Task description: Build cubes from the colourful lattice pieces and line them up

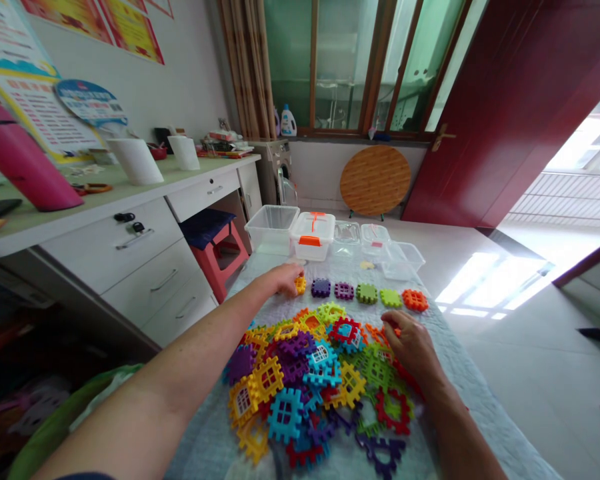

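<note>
My left hand [287, 279] is closed on a yellow block [300, 285] at the left end of a row on the cloth. To its right in the row lie a dark blue block [321, 288], a purple one [344, 291], a dull green one [367, 293], a lime one [391, 298] and an orange-red one [415, 301]. Nearer me is a heap of mixed plastic pieces, with a light blue window piece [285, 415] at its front. Over the heap's right side is my right hand [407, 337], fingers bent; what they hold, if anything, cannot be made out.
Behind the row stand an open clear bin [273, 230], a lidded box [313, 237] with orange latches, and smaller clear containers [403, 259]. A red stool [220, 257] and a white desk [145, 247] are on the left.
</note>
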### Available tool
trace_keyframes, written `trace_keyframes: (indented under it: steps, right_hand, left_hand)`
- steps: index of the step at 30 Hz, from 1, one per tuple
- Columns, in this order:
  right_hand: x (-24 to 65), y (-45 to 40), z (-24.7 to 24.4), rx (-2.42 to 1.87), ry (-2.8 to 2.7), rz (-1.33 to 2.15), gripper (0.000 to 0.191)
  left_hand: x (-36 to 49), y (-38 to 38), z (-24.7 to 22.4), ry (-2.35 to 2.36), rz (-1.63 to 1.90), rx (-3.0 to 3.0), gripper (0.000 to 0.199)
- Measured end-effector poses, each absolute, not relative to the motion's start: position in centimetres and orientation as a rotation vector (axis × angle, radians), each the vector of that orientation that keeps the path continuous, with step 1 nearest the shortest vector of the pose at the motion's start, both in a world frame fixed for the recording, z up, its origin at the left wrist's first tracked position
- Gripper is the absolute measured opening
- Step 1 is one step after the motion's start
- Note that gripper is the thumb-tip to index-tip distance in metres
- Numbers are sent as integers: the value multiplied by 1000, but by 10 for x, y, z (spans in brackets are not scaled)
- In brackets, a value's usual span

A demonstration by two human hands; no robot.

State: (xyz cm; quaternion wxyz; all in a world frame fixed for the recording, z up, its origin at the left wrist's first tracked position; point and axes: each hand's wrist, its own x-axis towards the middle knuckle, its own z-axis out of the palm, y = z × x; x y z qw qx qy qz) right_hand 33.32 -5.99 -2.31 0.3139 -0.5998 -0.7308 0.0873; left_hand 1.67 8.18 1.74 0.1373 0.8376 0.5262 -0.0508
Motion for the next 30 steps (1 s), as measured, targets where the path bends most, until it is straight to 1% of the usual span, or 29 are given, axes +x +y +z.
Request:
trace_keyframes:
  steps: [5,10,21,24,27,30]
  right_hand:
    - [333,-60,-22,-1590,-1912,230,22]
    - [332,-60,-21,-1590,-1913,231,22]
    - [332,-61,-21,-1580,-1901,239,22]
    - [332,-61,-21,-1580,-1906,236,22]
    - [334,-60,-22,-1595,-1920,229,22]
    - [335,-59,-24,-1603,-1935,215,22]
  left_hand:
    - [19,84,9,1515,-157,2426,54]
    - [21,84,4,1507,-134,2449,48]
    - [22,84,2,1485,-115,2454,48]
    - [21,84,1,1493,-128,2451,53]
    - [20,80,4,1517,-123,2464,66]
    - [17,67,15,1515,-49,2534,72]
